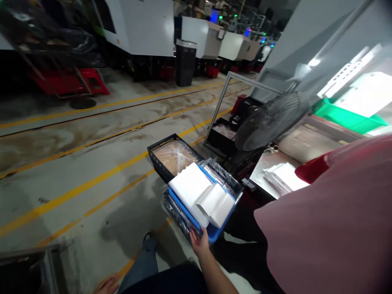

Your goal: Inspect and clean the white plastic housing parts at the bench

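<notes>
Head view: right hand (199, 242) grasps blue tray (217, 234) at six o'clock, white things (190, 188) inside; left hand (108, 284), seven o'clock, grip unclear.

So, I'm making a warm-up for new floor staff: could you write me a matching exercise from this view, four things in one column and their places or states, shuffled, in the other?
Things
1. Blue plastic tray
2. Tall black bin
3. Green plastic tub
4. Black plastic crate with brown contents

Places or states
A. Stands on the floor by the white machines
B. Partly covered by clear plastic, just beyond the tray
C. Has the person's right hand at its near edge
D. In the brightly lit area at the right of the view

Right pairs: 1-C, 2-A, 3-D, 4-B
</notes>
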Available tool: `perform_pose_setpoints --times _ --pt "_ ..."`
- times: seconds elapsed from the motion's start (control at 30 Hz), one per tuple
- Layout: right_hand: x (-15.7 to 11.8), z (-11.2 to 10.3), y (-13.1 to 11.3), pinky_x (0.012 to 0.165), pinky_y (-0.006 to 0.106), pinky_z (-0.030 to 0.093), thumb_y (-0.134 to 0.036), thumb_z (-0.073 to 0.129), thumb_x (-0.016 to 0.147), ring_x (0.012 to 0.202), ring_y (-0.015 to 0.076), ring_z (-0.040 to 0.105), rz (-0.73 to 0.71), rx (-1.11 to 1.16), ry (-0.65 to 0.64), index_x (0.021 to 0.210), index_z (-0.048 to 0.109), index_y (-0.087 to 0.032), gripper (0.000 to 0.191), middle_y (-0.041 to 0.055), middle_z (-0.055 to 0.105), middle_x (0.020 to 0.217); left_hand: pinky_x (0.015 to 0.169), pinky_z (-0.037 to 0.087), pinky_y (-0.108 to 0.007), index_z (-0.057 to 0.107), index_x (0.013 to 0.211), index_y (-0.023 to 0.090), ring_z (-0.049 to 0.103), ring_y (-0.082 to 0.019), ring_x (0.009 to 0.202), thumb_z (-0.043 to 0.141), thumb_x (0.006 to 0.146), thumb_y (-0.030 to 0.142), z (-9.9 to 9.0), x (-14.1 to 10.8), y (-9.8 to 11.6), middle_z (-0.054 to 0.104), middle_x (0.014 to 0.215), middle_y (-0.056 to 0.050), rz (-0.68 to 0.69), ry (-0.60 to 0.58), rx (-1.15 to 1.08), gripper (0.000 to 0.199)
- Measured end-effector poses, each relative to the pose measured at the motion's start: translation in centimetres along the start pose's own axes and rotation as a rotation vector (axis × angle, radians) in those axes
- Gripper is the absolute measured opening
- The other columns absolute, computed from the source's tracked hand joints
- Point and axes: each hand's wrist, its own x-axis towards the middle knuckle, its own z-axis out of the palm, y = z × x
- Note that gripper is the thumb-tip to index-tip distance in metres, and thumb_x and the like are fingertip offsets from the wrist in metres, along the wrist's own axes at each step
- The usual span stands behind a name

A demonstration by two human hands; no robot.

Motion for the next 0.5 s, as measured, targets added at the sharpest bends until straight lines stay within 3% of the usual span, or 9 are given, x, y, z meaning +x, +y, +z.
perform_pose_setpoints --times 0.13,0.23,0.3,0.37,0.5 --pt "0.7 2.8 0.4 0.082 0.038 0.061 -0.040 0.062 0.100 0.098 0.0195 0.068 -0.035 0.216 0.115 0.124 0.061 -0.017 0.034 0.0078 0.066 0.119 0.104 0.050 -0.046 0.058 0.088 0.032 0.062 -0.037 0.130 0.056 0.051 0.081 -4.7 10.3 11.9 0.076 0.123 -0.011 0.064 -0.103 0.093 0.062" --pt "1.9 4.1 0.1 0.080 0.037 0.061 -0.038 0.063 0.099 0.095 0.0184 0.068 -0.032 0.334 0.193 0.121 0.062 -0.016 0.031 0.0070 0.067 0.115 0.108 0.047 -0.046 0.060 0.102 0.027 0.058 -0.037 0.134 0.064 0.058 0.072 -4.5 15.2 21.5 0.064 0.143 -0.017 0.102 -0.224 0.195 0.063" --pt "2.7 4.7 -0.1 0.078 0.035 0.061 -0.037 0.064 0.099 0.093 0.0175 0.068 -0.032 0.402 0.249 0.119 0.063 -0.016 0.029 0.0063 0.067 0.113 0.110 0.044 -0.045 0.061 0.108 0.025 0.055 -0.035 0.137 0.067 0.063 0.066 -1.5 17.3 27.2 0.060 0.147 -0.017 0.134 -0.329 0.248 0.060" --pt "3.4 5.0 -0.1 0.077 0.034 0.061 -0.036 0.064 0.099 0.090 0.0166 0.068 -0.036 0.459 0.305 0.116 0.064 -0.015 0.027 0.0056 0.068 0.110 0.109 0.045 -0.043 0.062 0.111 0.023 0.054 -0.033 0.138 0.066 0.071 0.064 3.2 18.7 31.6 0.059 0.149 -0.017 0.162 -0.443 0.273 0.058" --pt "3.1 5.3 0.0 0.076 0.035 0.062 -0.030 0.068 0.092 0.082 0.0160 0.069 -0.054 0.525 0.399 0.094 0.063 -0.018 0.014 0.0002 0.068 0.089 0.112 0.042 -0.043 0.066 0.113 0.020 0.048 -0.033 0.143 0.057 0.078 0.074 13.7 19.4 36.7 0.054 0.153 -0.018 0.177 -0.619 0.279 0.064"
